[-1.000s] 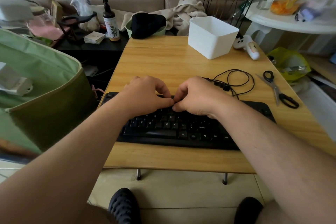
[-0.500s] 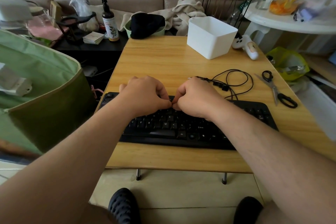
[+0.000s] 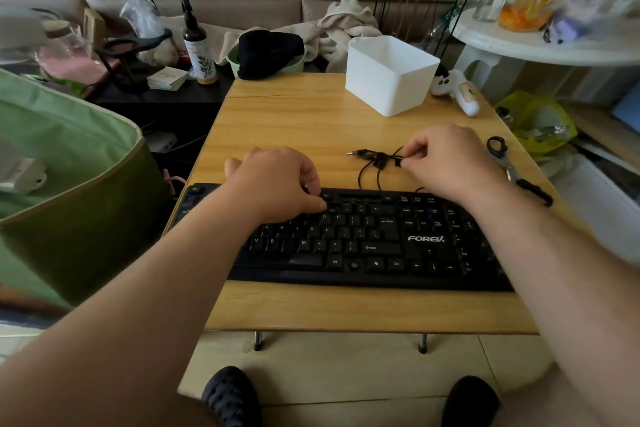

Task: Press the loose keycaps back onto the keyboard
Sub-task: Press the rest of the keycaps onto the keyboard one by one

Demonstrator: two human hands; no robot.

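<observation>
The black keyboard [image 3: 388, 246] lies across the near half of the wooden table [image 3: 311, 128]. My left hand [image 3: 273, 184] rests on its upper key rows with fingers curled and thumb tip against the index finger; I see nothing held in it. Just right of that thumb, one key position [image 3: 333, 210] looks bare. My right hand [image 3: 450, 163] is behind the keyboard on the table and pinches a small black piece [image 3: 399, 163] at the tangle of black cable [image 3: 372, 161]. Whether that piece is a keycap or part of the cable is unclear.
A white bin [image 3: 391, 76] stands at the back of the table, with a white controller [image 3: 457, 94] to its right. Scissors [image 3: 516, 170] lie at the right edge beside my right hand. A green fabric bag [image 3: 69, 166] stands to the left of the table.
My hands were pinched together over the middle of the keyboard. My right hand has since moved right and back to the cable tangle; my left hand stays on the upper key rows.
</observation>
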